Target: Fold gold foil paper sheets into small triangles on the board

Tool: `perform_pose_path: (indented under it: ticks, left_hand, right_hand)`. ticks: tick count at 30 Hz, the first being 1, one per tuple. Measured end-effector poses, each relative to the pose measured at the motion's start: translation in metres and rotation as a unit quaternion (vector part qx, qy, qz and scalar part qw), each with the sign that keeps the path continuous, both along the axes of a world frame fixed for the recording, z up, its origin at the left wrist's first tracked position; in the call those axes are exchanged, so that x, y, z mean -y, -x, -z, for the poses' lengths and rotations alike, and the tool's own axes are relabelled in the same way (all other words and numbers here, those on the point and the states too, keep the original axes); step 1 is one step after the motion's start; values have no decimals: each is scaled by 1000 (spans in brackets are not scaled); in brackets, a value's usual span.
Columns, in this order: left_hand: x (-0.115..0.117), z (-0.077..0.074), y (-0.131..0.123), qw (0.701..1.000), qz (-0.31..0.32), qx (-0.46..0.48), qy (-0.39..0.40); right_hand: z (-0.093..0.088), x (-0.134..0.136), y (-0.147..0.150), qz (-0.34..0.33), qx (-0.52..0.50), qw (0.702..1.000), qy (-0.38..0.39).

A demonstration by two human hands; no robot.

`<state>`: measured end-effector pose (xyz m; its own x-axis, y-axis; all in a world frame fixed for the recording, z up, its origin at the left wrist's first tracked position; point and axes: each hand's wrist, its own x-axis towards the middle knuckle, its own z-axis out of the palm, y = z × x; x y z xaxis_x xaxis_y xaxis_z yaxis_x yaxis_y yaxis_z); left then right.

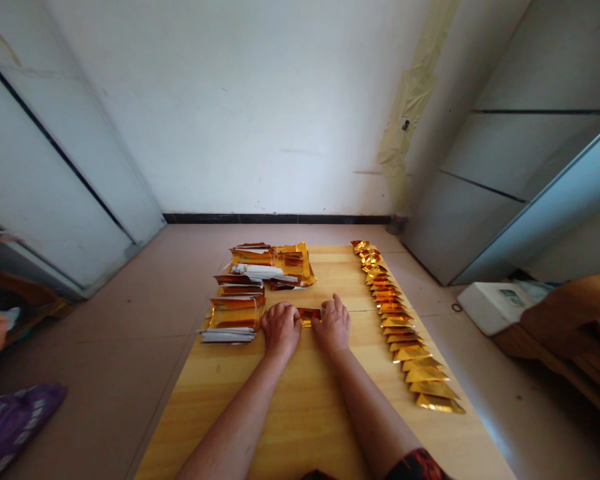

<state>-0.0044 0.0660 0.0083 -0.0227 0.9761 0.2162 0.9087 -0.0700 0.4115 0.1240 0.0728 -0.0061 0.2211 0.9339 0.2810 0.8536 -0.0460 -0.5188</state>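
A small piece of gold foil paper (309, 313) lies on the wooden table between my two hands. My left hand (281, 328) has its fingers curled down over the left end of the foil. At the right end, my right hand (334, 325) holds the foil between thumb and fingers, with its other fingers raised. Just left of my left hand are stacks of flat gold foil sheets (233, 313) and a stack with white edges (227, 335). Down the table's right side runs a row of folded gold foil pieces (397, 323), overlapping one another.
More foil sheets (295, 257) and a white bundle (257, 271) lie at the table's far left. The wooden table (300, 407) stands before a white wall (280, 120). A grey cabinet (485, 160) and a white box (495, 307) are at the right, a purple bag (20, 420) at the left.
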Motion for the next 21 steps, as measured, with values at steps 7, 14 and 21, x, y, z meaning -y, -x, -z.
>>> perform_pose_path:
  ticks: [7, 14, 21]
  left_hand:
    - [-1, 1, -1, 1000, -9, 4, 15]
    - [0, 1, -1, 1000, -7, 4, 6]
    - [1, 1, -1, 1000, 0, 2, -1]
  right_hand:
    - [-7, 0, -13, 5, -17, 999, 43]
    - [-10, 4, -5, -13, -33, 998, 46]
    - [-11, 5, 6, -25, -7, 998, 63]
